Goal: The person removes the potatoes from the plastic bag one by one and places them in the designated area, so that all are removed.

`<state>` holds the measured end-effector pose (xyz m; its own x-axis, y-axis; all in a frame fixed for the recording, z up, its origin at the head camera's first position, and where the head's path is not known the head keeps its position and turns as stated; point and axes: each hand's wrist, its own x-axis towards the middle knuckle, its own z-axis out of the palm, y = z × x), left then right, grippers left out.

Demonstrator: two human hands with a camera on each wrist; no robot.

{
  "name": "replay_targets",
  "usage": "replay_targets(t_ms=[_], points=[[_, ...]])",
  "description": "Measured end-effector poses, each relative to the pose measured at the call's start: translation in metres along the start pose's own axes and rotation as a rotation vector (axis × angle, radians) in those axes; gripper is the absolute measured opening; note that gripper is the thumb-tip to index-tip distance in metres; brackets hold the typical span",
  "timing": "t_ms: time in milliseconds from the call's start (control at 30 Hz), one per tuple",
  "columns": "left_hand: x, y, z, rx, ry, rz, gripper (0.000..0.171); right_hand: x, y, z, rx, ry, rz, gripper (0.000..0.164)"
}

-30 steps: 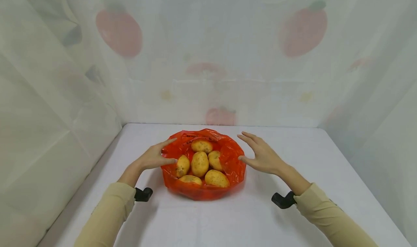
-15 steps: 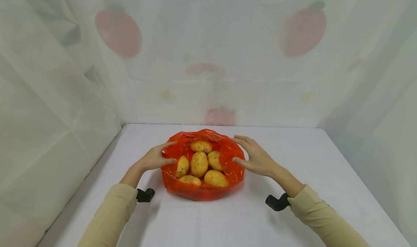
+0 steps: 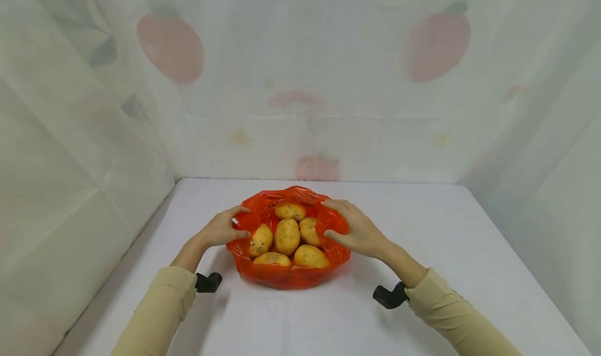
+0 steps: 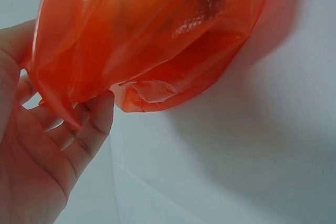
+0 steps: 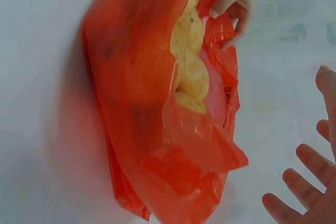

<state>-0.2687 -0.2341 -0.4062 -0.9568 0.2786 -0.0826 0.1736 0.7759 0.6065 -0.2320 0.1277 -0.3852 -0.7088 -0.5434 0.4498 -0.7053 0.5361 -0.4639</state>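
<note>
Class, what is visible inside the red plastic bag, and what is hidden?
Six potatoes show in the red plastic bag, one in the middle, five around it. The bag's front edge hides part of the front-left one; anything beneath them cannot be seen.

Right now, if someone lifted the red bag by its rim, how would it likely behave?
The red bag would probably flop rather than hold its shape: it looks thin, see-through and crumpled. It may feel heavy low down, with several potatoes resting inside. Those rounded potatoes could roll and bunch together, as nothing visible separates them.
</note>
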Motion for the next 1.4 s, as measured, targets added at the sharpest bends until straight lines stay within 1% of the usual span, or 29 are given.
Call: replay_targets(t_ms=[100,233,433,567,633,767,833,1000,1133,1333,1400], points=[[0.0,0.0,0.0,-0.006,-0.002,0.003,0.055,0.001,-0.004,0.004,0.024,-0.01,0.003,0.059],[0.0,0.001,0.001,-0.023,0.004,-0.015,0.049,0.003,-0.007,0.01,0.045,-0.03,0.02,0.058],[-0.001,0.0,0.001,-0.027,0.039,-0.003,0.041,0.004,-0.01,0.018,0.068,-0.034,0.017,0.057],[-0.001,0.0,0.002,-0.03,0.064,0.02,0.044,0.004,-0.012,0.023,0.084,-0.06,0.019,0.056],[-0.001,0.0,0.002,-0.026,0.068,0.051,0.048,0.004,-0.012,0.024,0.091,-0.076,0.024,0.055],[0.0,0.001,0.001,-0.014,0.076,0.067,0.049,0.004,-0.012,0.027,0.105,-0.103,0.027,0.055],[0.0,0.001,0.001,-0.006,0.077,0.058,0.048,0.004,-0.012,0.028,0.111,-0.119,0.031,0.055],[-0.001,0.0,-0.002,-0.014,0.055,0.029,0.054,0.004,-0.012,0.033,0.127,-0.158,0.039,0.055],[-0.005,0.001,-0.006,-0.03,0.013,0.007,0.067,0.003,-0.011,0.038,0.157,-0.182,0.042,0.056],[-0.011,0.005,-0.009,-0.027,-0.055,0.012,0.085,0.002,-0.008,0.044,0.187,-0.201,0.01,0.06],[-0.012,0.005,-0.01,-0.031,-0.073,0.016,0.09,0.001,-0.007,0.045,0.183,-0.203,0.019,0.061]])
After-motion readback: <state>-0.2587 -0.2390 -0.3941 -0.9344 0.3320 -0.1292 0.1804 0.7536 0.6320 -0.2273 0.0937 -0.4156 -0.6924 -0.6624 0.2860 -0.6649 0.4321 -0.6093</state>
